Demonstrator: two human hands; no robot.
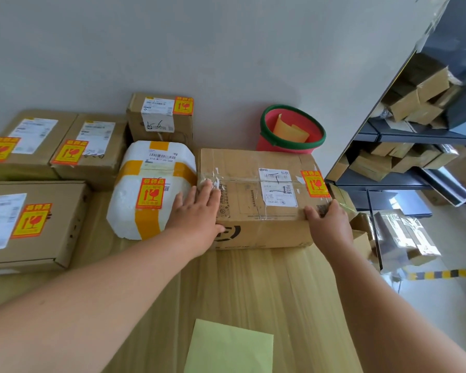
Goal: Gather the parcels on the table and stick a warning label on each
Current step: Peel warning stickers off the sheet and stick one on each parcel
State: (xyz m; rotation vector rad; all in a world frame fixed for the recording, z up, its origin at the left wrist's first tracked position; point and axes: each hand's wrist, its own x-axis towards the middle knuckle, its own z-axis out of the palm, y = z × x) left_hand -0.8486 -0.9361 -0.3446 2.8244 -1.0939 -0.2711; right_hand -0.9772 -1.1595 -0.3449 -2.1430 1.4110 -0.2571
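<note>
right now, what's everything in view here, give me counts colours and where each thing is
large box: one, brown, centre right, under both hands
smaller cardboard parcels: four, brown, left and back
foam parcel: one, white with yellow tape, centre
warning labels: six, red and yellow, one per parcel
bin: one, red with green rim, by the wall, yellow paper inside
paper sheet: one, pale green, near table edge
table: one, light wood, under the parcels
shelf: one, dark, right, holding brown boxes
left hand: one, flat on the large box's left end
right hand: one, gripping its near right corner
</note>
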